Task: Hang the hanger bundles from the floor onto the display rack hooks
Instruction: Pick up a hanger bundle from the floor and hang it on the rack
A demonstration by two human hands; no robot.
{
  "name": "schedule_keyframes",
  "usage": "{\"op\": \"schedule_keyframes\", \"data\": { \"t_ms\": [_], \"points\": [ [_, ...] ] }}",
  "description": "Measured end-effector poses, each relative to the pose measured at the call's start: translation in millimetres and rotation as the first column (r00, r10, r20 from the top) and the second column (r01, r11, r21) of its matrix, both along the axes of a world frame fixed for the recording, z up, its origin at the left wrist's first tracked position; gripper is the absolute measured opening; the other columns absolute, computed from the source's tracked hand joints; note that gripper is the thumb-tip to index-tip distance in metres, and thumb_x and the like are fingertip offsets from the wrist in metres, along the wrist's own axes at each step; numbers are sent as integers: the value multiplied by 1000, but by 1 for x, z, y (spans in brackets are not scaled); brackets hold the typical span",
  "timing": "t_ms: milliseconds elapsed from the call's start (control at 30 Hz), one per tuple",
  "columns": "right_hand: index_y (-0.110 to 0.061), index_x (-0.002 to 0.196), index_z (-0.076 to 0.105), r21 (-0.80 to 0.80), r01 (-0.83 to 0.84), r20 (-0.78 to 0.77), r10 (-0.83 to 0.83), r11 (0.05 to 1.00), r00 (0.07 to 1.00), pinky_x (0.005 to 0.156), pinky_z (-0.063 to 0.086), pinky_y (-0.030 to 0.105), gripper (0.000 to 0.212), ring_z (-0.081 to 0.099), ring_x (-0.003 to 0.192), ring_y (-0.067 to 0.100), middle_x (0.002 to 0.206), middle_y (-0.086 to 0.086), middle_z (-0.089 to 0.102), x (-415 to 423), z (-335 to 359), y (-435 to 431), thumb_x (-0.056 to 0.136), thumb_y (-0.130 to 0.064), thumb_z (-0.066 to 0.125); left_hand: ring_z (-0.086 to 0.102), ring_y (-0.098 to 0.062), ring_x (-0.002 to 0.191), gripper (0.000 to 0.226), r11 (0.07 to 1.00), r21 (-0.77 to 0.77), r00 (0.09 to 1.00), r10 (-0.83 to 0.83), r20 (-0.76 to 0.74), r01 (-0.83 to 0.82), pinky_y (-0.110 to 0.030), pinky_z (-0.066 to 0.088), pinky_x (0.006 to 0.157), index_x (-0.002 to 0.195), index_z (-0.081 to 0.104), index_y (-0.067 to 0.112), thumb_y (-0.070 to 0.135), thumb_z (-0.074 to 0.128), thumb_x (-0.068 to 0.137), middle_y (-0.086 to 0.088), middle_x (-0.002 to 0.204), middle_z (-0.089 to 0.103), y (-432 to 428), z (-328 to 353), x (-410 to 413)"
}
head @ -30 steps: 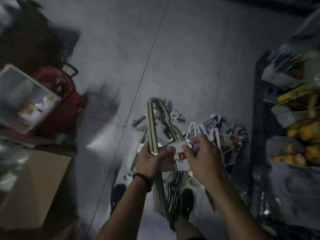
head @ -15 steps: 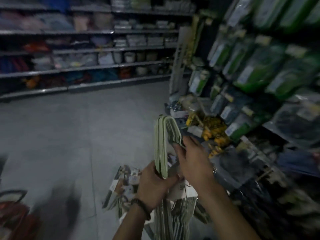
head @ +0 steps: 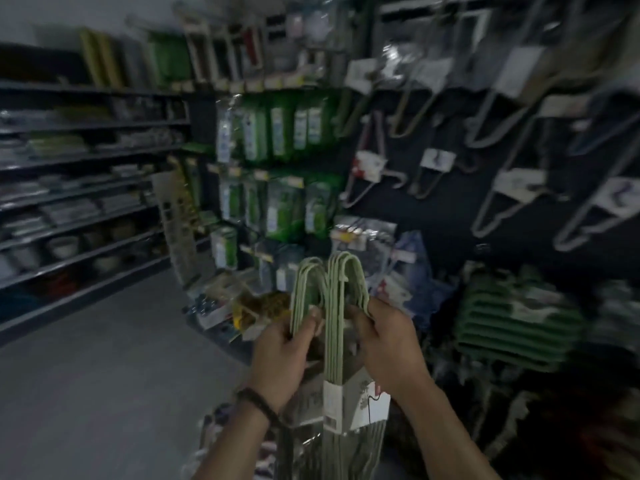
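Observation:
Pale green hanger bundles (head: 332,306) with white paper labels stand upright in front of me, hooks pointing up. My left hand (head: 284,358) grips the left group of hooks. My right hand (head: 388,344) grips the right group, just below the curved tops. The bundles' lower ends hang down between my forearms. The dark display rack (head: 450,209) rises ahead and to the right, with several hanger bundles (head: 512,192) hanging from its hooks. The picture is blurred.
Green packaged goods (head: 280,133) hang on the rack's left part. Store shelves (head: 79,202) full of wares run along the left wall. Grey floor (head: 104,375) lies below them. Stacked green items (head: 512,323) sit low on the right. More packets lie near my feet.
My view has swung up from the floor to the rack. Both hands have lifted the green bundles higher, and the hooks are now spread into two groups.

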State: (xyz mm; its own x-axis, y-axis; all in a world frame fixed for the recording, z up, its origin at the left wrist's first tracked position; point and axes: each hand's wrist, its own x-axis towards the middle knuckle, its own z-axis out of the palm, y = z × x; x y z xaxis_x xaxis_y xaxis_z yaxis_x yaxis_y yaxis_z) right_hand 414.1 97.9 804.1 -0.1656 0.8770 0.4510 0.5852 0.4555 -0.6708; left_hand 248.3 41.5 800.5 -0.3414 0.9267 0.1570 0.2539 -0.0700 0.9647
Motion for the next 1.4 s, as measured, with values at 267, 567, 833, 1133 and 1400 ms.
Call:
{"op": "schedule_keyframes", "data": {
  "t_ms": [267,567,833,1133,1400],
  "points": [
    [-24,67,45,62,317,55,-320,947,946,55,39,39,44,48,58,17,71,-3,49,244,59,15,107,-36,57,54,2,51,36,952,174,828,-117,-549,250,-15,40,48,82,58,29,53,44,105,9,59,56,85,59,195],
    [-22,91,50,148,576,188,-595,804,782,59,47,40,30,56,71,22,89,-6,50,441,91,2,109,-45,42,70,-34,76,40,772,355,592,-35,-805,527,-36,49,62,116,61,19,51,40,106,-9,82,73,156,122,365],
    [-30,95,53,108,688,348,-675,718,650,68,58,47,31,62,76,18,94,-9,58,546,109,20,106,-53,35,73,-20,67,55,643,319,554,-200,-808,696,-43,60,73,133,60,32,63,30,100,-1,74,72,226,150,482],
    [-23,94,58,49,837,414,-773,546,480,68,50,37,25,60,82,20,96,-5,61,606,158,86,108,-36,42,68,9,70,26,202,297,360,-514,-779,933,-8,47,65,100,68,36,57,53,96,38,75,65,300,176,559],
    [-19,96,63,39,899,442,-815,436,376,59,46,32,21,65,76,20,92,4,68,684,186,155,107,-32,51,69,-5,48,7,72,298,270,-658,-703,952,-15,50,47,94,64,56,55,57,95,24,69,71,337,185,643]
  ]
}}
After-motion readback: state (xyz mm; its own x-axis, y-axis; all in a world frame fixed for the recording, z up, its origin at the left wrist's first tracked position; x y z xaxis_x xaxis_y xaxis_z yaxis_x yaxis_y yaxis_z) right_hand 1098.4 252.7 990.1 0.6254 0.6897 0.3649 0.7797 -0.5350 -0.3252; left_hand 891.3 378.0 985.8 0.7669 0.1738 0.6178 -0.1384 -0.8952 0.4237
